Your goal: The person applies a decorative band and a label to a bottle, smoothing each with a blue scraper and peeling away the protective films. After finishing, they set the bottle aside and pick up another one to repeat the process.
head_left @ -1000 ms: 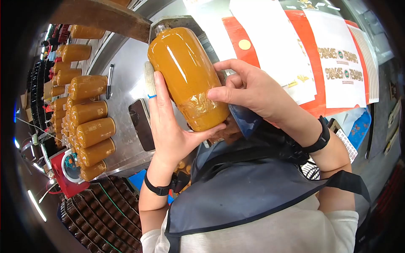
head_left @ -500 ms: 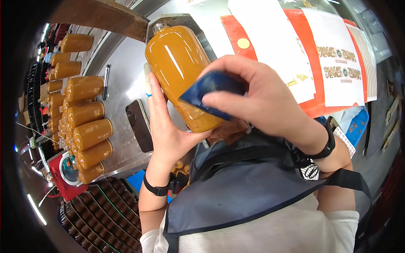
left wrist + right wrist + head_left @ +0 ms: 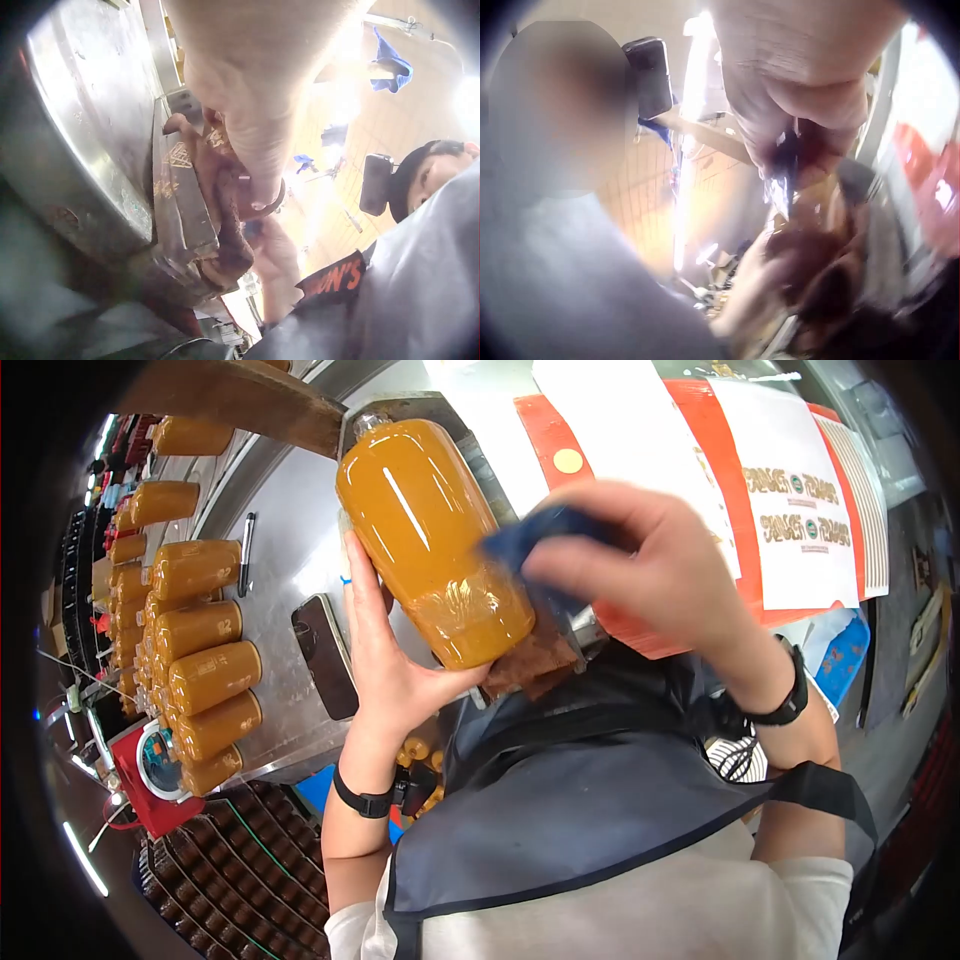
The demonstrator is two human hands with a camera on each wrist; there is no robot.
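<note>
A large amber bottle (image 3: 425, 510) with a clear neck lies tilted in a metal cradle (image 3: 470, 445), neck pointing away. Near its base is a wrinkled, shiny transparent patch (image 3: 465, 605). My left hand (image 3: 390, 670) holds the bottle, fingers along its left side and thumb across the base end; the fingertips are partly hidden behind it. Between the fingers and thumb of my right hand (image 3: 650, 565) is a dark blue, flat flexible scraper (image 3: 565, 540), blurred, its tip at the bottle's right side. A brown cloth (image 3: 535, 660) sits below the base.
Several similar bottles (image 3: 205, 625) stand at the left, near a marker (image 3: 246, 555) and a phone (image 3: 325, 655) on the metal table. To the right, white printed sheets (image 3: 800, 510) lie over an orange-red sheet (image 3: 545, 435). A red scale (image 3: 150, 780) sits lower left.
My right hand took up the blue scraper after touching the bottle with bare fingers, passed it over the patch, and has moved right. The left hand still holds the bottle.
</note>
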